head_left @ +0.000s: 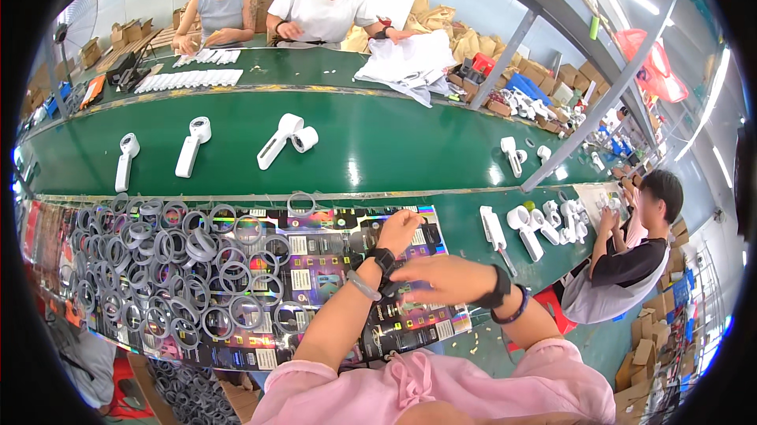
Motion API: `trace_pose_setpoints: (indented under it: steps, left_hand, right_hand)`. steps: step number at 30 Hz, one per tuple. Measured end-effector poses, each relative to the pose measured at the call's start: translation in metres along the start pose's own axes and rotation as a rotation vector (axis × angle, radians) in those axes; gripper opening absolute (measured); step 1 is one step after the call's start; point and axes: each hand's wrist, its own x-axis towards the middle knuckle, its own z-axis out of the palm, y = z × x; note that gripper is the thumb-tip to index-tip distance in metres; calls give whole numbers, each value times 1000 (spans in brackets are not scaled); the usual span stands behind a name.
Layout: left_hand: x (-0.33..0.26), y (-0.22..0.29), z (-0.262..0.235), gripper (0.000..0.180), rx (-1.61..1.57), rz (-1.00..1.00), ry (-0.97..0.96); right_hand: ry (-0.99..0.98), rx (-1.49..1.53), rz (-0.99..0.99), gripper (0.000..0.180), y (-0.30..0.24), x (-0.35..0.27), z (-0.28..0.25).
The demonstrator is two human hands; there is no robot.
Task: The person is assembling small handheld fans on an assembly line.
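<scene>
My left hand (401, 233) is held over the near table with its fingers curled in, and I see nothing in them. A black wrist device (382, 261) is strapped on my left wrist, and a grey ring (363, 285) circles the forearm just below it. Across from the right comes my right hand (441, 277), its fingers bent onto the black device; their tips are partly hidden. Many loose grey rings (233, 277) lie heaped to the left of my hands, on a sheet of colourful printed card (323, 279).
White handheld fans (189, 147) lie along the green conveyor belt (410, 141). More white fan parts (524, 232) sit to the right, near a seated co-worker (631, 259). Across the belt, two people work beside rows of white parts (189, 80) and a white bag (406, 66).
</scene>
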Motion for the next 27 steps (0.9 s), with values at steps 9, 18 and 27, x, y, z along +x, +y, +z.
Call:
trace_pose_setpoints:
  steps: [9,18,27]
  left_hand:
    - [16,-29,-2,32,93,375,62]
    - [13,-16,2,32,209,516,-24]
    - [24,-53,-1,33,107,309,-86]
  right_hand:
    - [54,229,42,40,54,132,-45]
    - [455,-266,251,42,139,299,-25]
    - [447,-280,503,52,129,355,-3]
